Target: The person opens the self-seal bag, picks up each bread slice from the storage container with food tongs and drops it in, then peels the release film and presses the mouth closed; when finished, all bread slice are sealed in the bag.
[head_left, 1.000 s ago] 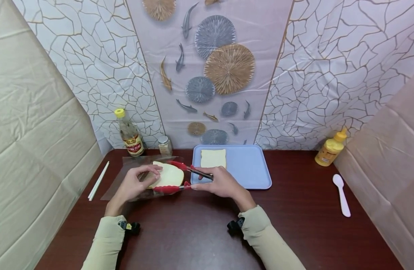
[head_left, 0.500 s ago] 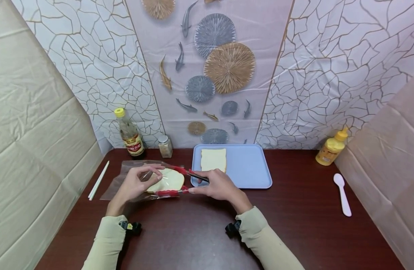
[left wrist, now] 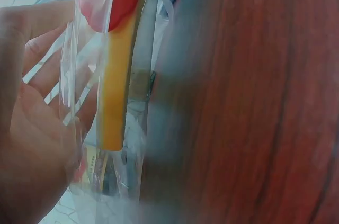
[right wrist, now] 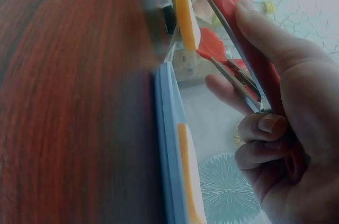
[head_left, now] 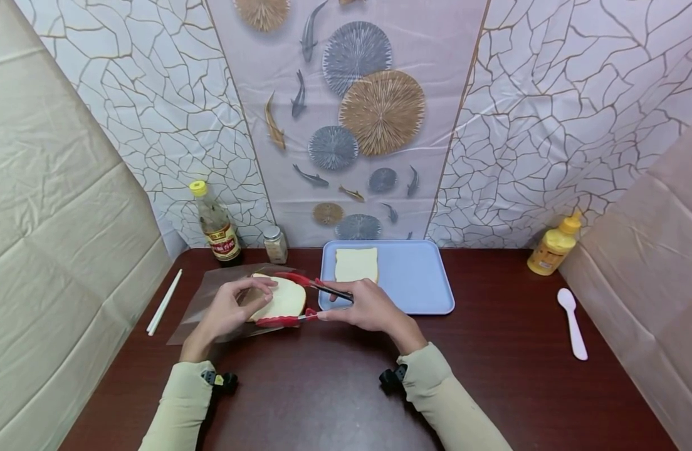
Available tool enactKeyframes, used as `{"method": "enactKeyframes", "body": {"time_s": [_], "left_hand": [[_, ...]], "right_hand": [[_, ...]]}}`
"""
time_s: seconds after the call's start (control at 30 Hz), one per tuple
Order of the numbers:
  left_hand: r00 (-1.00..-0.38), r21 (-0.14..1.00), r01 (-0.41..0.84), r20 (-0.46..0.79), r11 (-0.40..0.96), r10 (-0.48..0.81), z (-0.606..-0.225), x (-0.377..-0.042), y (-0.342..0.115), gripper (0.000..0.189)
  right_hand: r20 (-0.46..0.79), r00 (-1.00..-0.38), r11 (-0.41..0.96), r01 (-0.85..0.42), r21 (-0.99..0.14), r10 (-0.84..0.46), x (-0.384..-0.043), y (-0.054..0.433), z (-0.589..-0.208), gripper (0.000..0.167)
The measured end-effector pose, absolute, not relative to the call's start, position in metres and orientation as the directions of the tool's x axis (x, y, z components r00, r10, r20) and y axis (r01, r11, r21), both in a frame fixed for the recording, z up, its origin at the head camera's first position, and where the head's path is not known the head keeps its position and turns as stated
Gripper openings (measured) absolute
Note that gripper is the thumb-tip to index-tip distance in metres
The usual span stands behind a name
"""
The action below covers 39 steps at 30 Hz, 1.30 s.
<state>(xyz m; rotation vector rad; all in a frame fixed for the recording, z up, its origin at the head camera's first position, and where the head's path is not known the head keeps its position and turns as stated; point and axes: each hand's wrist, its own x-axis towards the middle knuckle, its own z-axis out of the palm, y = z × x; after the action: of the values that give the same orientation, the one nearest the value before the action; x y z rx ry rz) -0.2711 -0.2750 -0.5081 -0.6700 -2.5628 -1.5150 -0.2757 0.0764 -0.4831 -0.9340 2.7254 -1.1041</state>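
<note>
- Right hand (head_left: 371, 307): grip wrapped round red-headed tongs (head_left: 281, 321), which flank a bread slice (head_left: 289, 297).
- Left hand (head_left: 230, 308): bent fingers at the clear bag (head_left: 202, 293); cannot tell whether pinching.
- Bread slice: partly behind film, how far inside unclear.
- Blue tray (head_left: 415, 279): second slice (head_left: 356, 264), left end.

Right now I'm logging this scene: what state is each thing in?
Red-tipped metal tongs: spread
Left white bread slice: gripped by tongs
Clear plastic bag: apparently open
Blue rectangular tray: flat
Right white bread slice: flat on tray
Tall yellow-capped glass bottle: upright, closed
Small grey-lidded glass jar: upright, closed
Yellow plastic squeeze bottle: upright
White plastic spoon: lying flat
White slender chopsticks: lying together
</note>
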Motion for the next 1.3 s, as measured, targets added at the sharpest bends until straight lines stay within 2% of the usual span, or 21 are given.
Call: {"method": "enactKeyframes", "body": {"time_s": [0.23, 0.5, 0.67, 1.07, 1.3], "left_hand": [[-0.906, 0.788, 0.408, 0.287, 0.462, 0.312, -0.509, -0.272, -0.276, 0.009], [-0.924, 0.819, 0.366, 0.263, 0.442, 0.278, -0.506, -0.271, -0.276, 0.009], [-0.923, 0.814, 0.376, 0.286, 0.443, 0.258, -0.501, -0.269, -0.273, 0.02], [-0.908, 0.831, 0.41, 0.33, 0.377, 0.26, -0.503, -0.268, -0.267, 0.007], [-0.911, 0.833, 0.405, 0.331, 0.377, 0.247, -0.505, -0.269, -0.271, 0.006]], "right_hand": [[0.128, -0.839, 0.601, -0.477, -0.641, -0.529, -0.276, 0.083, -0.477, 0.07], [0.106, -0.85, 0.636, -0.464, -0.617, -0.517, -0.279, 0.088, -0.477, 0.069], [0.111, -0.84, 0.665, -0.494, -0.56, -0.531, -0.279, 0.085, -0.476, 0.071], [0.144, -0.839, 0.554, -0.464, -0.691, -0.524, -0.278, 0.082, -0.483, 0.07], [0.147, -0.84, 0.553, -0.464, -0.692, -0.522, -0.279, 0.083, -0.488, 0.069]]}}
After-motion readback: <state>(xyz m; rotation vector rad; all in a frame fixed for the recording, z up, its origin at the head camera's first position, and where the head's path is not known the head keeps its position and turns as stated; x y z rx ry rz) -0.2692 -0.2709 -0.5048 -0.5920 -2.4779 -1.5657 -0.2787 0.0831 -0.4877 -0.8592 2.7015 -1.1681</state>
